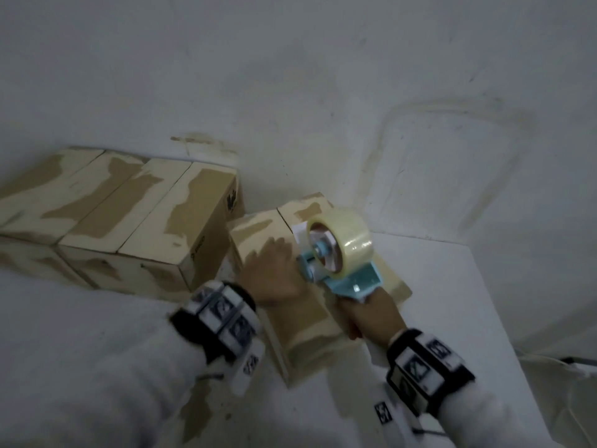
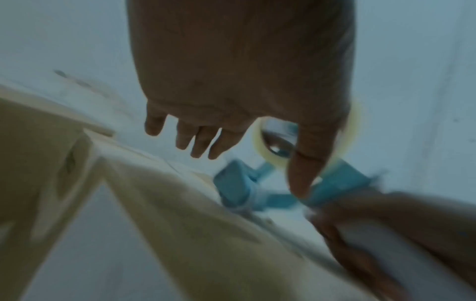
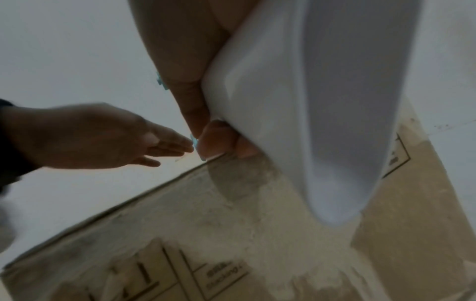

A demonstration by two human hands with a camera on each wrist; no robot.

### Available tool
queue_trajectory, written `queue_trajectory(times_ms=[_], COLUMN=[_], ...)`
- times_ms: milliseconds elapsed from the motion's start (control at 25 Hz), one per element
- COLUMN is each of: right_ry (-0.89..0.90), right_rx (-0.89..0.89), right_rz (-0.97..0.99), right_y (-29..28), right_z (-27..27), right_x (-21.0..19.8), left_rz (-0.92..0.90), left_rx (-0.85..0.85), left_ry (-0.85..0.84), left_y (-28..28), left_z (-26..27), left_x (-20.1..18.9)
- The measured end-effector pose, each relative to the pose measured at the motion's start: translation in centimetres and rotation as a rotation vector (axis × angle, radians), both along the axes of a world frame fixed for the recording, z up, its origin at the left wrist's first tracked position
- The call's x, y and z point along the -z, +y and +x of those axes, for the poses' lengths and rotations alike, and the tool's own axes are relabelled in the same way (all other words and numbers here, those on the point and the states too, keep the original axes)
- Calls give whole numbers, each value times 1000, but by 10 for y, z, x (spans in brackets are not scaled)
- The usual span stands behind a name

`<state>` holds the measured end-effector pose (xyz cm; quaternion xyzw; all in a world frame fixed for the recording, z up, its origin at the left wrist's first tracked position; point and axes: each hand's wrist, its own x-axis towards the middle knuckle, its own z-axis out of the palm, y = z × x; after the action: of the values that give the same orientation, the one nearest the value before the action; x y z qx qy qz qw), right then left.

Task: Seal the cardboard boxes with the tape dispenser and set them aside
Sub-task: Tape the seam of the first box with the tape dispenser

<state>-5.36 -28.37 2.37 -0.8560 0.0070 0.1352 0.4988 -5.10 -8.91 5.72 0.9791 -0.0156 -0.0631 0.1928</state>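
Note:
A cardboard box with torn, pale patches lies on the white table in front of me. My left hand is spread flat over its top, fingers straight. My right hand grips the white handle of a blue tape dispenser that carries a roll of clear tape. The dispenser's front end sits low on the box top, right beside my left hand. In the right wrist view my left hand reaches toward the dispenser above the box. The picture is blurred.
Several closed cardboard boxes stand packed in rows at the left, against the white wall. The white table runs to an edge at the right. Beyond that edge lies something pale.

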Motion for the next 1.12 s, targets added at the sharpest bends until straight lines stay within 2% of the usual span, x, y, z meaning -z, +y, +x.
queue_trajectory(times_ms=[40, 80, 160, 240, 400, 680, 760, 960, 1120], right_ry=[-8, -13, -14, -6, 7, 73, 117, 178, 160], right_rx=[-13, -19, -21, -44, -42, 21, 18, -47, 15], right_rz=[-19, -27, -27, -54, -48, -10, 50, 17, 152], right_y=[6, 10, 13, 12, -1, -52, -56, -59, -53], right_z=[7, 13, 16, 13, -4, -60, -62, -57, -54], right_x=[0, 0, -1, -4, -12, -7, -6, -8, -7], left_rz=[-14, 0, 149, 230, 233, 227, 216, 369, 350], left_rx=[31, 45, 11, -94, -167, -165, -117, 254, 323], left_ry=[-11, 59, 160, 95, 40, 31, 35, 18, 34], left_y=[-15, -30, -51, -61, -66, -70, -67, -55, -54], left_z=[-19, -35, -49, -47, -43, -46, -39, -13, -4], left_x=[10, 23, 50, 63, 70, 65, 53, 39, 45])
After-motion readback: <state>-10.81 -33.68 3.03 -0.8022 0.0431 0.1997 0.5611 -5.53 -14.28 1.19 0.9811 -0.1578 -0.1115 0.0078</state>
